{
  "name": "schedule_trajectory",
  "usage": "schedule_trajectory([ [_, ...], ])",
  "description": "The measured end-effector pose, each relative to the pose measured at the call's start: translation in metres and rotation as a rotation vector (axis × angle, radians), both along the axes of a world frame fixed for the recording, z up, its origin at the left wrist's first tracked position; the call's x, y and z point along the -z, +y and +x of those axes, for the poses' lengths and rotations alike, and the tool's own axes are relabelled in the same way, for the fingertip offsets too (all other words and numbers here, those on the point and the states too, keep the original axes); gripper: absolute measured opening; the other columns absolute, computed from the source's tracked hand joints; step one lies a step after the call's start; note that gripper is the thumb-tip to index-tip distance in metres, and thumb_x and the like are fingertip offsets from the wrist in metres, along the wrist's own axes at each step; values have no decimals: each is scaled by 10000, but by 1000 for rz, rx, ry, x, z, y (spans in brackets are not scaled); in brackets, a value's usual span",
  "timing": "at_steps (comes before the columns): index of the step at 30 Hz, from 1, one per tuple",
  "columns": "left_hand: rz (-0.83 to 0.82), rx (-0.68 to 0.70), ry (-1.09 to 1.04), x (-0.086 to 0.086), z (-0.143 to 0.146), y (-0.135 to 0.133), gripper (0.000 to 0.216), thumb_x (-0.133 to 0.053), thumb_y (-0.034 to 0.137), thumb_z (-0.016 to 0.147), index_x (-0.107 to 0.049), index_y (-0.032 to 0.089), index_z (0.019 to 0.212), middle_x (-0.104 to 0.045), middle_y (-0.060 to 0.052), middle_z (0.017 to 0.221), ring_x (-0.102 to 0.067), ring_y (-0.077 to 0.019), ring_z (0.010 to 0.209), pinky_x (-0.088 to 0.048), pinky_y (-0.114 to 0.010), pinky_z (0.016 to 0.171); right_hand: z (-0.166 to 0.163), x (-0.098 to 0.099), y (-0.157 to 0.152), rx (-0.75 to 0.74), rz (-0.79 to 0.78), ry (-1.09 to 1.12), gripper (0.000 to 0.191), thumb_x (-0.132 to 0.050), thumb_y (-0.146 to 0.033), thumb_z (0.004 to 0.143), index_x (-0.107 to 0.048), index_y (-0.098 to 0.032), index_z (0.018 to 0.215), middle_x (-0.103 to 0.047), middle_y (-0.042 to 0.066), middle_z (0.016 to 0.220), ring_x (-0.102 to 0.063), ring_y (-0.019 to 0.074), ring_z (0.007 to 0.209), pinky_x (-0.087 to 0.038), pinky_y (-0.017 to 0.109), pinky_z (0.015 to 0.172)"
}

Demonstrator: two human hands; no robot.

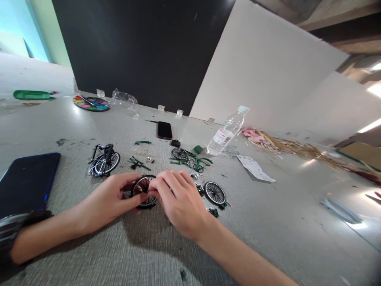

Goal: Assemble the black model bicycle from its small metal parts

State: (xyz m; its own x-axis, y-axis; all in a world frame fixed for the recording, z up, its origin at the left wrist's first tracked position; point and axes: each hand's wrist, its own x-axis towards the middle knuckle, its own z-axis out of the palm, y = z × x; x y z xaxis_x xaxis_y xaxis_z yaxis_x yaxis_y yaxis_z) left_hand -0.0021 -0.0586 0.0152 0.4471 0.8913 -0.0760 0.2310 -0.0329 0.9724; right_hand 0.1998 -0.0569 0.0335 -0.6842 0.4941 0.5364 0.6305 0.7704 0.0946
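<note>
My left hand grips a small model bicycle wheel, its black tire, silver rim and dark spokes standing upright. My right hand is closed in a pinch at the wheel's hub; any small piece between its fingertips is hidden. Right of it lies another model wheel with green and silver parts, partly covered by the hand. Behind the hands are a green model bicycle frame, a third wheel and loose green and black parts. A black folded model bicycle stands left of my left hand.
A dark tablet lies at the left, near my wrist. Farther back are a phone, a paint palette, clear plastic wrap and a tilted-looking water bottle. A printed sheet rests at the right.
</note>
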Motion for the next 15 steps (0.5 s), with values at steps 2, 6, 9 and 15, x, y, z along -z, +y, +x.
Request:
schedule_trajectory([
  [2,-8,0,-12,0,0,1,238,-641,428,878,-636,191,907,-654,-24,965,-633,-207,891,-617,-323,719,0,0,0,0,7,-1,170,-481,-150,1011,-624,-157,920,-666,30,935,-564,148,812,-386,312,770],
  [6,1,6,-11,1,1,0,245,-649,433,873,-653,201,951,-662,-20,965,-627,-200,877,-610,-323,722,0,1,0,-5,24,-15,189,-458,-159,1022,-626,-166,935,-675,33,952,-556,151,810,-385,316,774],
  [9,14,9,-1,2,1,0,251,-653,428,873,-661,201,980,-663,-19,955,-619,-195,871,-606,-318,721,0,1,0,-1,22,-23,191,-456,-154,1020,-626,-163,935,-675,36,956,-553,154,812,-383,317,773],
  [15,43,-3,20,4,0,1,255,-651,419,873,-665,192,988,-669,-20,934,-641,-182,817,-597,-310,726,1,1,0,-4,23,-30,156,-483,-144,1005,-626,-154,943,-668,36,961,-558,156,819,-377,319,782],
])
